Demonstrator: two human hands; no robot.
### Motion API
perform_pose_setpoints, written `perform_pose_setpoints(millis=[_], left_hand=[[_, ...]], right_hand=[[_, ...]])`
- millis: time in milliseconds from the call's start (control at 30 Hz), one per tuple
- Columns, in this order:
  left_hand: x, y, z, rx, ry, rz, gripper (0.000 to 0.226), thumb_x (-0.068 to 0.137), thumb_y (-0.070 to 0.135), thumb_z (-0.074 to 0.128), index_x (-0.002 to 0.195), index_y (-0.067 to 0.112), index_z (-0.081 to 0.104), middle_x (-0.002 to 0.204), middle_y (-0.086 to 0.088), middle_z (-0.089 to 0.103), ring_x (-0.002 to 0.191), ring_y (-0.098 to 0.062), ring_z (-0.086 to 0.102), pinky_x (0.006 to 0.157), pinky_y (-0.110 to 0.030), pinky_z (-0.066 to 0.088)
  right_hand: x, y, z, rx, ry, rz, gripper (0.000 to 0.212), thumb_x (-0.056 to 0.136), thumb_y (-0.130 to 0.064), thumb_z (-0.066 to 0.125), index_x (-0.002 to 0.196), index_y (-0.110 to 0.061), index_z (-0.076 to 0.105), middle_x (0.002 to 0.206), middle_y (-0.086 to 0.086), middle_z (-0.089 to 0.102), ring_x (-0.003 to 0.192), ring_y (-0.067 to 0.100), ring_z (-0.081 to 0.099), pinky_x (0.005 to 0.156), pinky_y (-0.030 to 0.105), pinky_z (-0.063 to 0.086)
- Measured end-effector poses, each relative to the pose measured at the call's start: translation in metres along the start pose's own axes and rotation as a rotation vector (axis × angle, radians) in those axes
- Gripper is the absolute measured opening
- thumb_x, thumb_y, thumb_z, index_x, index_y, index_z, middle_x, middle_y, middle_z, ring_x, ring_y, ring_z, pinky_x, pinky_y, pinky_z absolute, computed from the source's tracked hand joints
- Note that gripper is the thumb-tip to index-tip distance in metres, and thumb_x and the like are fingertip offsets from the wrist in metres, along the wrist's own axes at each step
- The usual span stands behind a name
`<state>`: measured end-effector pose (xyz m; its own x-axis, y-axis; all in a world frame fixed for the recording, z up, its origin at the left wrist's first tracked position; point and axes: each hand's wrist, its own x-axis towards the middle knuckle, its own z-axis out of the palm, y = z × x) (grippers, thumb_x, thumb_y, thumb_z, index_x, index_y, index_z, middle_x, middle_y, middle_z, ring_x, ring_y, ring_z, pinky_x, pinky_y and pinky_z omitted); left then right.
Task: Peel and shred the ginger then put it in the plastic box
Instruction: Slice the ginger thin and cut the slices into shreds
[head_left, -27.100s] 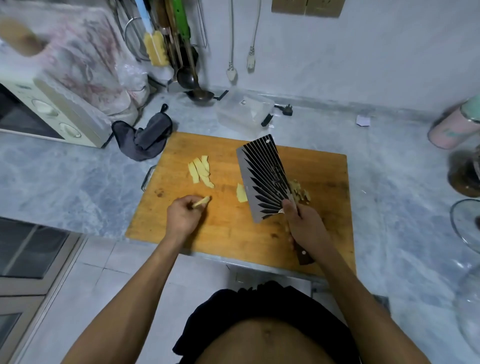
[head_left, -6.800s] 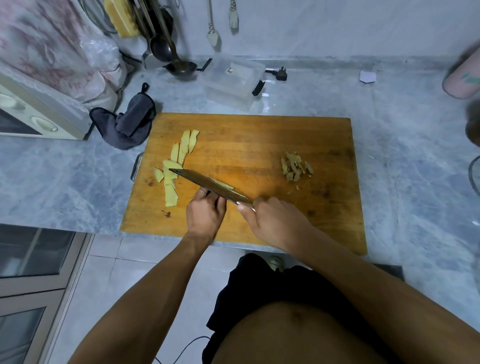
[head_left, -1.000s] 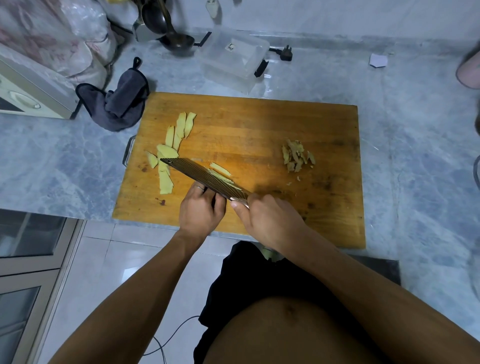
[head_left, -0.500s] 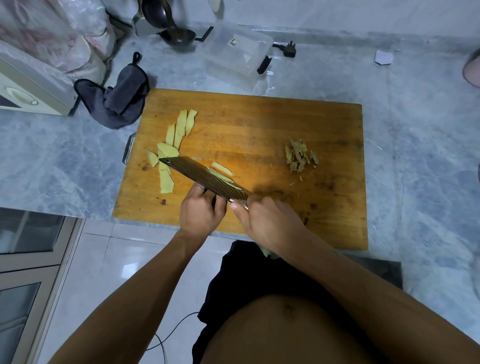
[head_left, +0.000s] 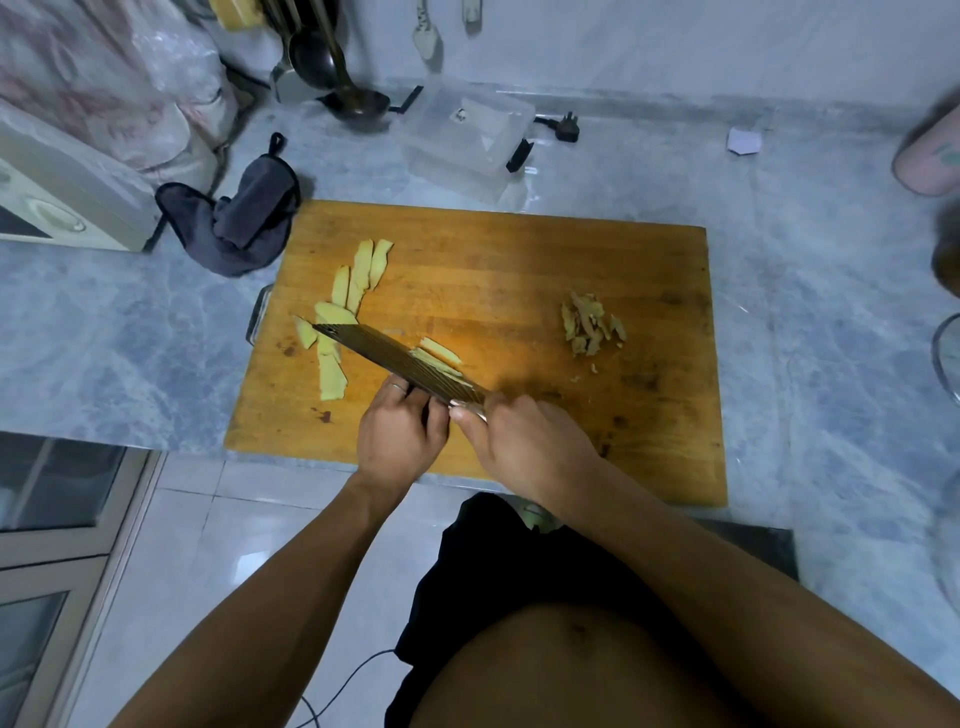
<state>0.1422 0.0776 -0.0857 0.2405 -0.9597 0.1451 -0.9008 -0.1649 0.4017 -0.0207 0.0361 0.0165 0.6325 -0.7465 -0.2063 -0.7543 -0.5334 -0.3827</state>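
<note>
1. Wooden cutting board (head_left: 519, 270) lies on the counter (head_left: 104, 322), near its front edge.
2. Right hand (head_left: 530, 447) grips the knife (head_left: 395, 364).
3. Left hand (head_left: 400, 431) curls its fingers on ginger under the blade.
4. Ginger slices (head_left: 358, 275) lie on the board's left part.
5. Peelings (head_left: 589, 322) sit toward its right.
6. Plastic box (head_left: 467, 135) stands by the counter's back edge.
</note>
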Motion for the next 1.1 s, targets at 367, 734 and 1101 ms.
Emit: perform_pose_setpoints(millis=[367, 734, 1101], left_hand=[[-0.001, 0.002, 0.0, -0.014, 0.019, -0.024, 0.04, 0.088, 0.03, 0.044, 0.085, 0.003, 0.073, 0.09, -0.019, 0.066, 0.075, -0.038, 0.065, 0.056, -0.031, 0.048], [-0.001, 0.001, 0.001, -0.017, 0.021, -0.02, 0.035, 0.089, 0.026, 0.044, 0.094, 0.007, 0.074, 0.101, -0.016, 0.067, 0.089, -0.035, 0.065, 0.061, -0.031, 0.051], [-0.001, -0.002, 0.002, -0.007, 0.009, 0.007, 0.033, 0.085, 0.025, 0.048, 0.078, 0.002, 0.071, 0.087, -0.018, 0.064, 0.073, -0.036, 0.064, 0.054, -0.028, 0.045]], right_hand=[[-0.006, 0.001, 0.006, -0.012, -0.014, 0.071, 0.057, 0.104, -0.056, 0.026, 0.106, -0.01, 0.059, 0.1, 0.013, 0.069, 0.093, 0.034, 0.067, 0.064, 0.031, 0.033], [-0.005, 0.005, 0.004, 0.002, -0.038, 0.075, 0.055, 0.105, -0.054, 0.027, 0.105, -0.009, 0.058, 0.1, 0.015, 0.067, 0.091, 0.035, 0.066, 0.064, 0.031, 0.032], [0.007, 0.001, 0.016, -0.029, -0.029, 0.063, 0.055, 0.105, -0.054, 0.027, 0.108, -0.009, 0.058, 0.096, 0.011, 0.069, 0.09, 0.032, 0.068, 0.063, 0.031, 0.036]])
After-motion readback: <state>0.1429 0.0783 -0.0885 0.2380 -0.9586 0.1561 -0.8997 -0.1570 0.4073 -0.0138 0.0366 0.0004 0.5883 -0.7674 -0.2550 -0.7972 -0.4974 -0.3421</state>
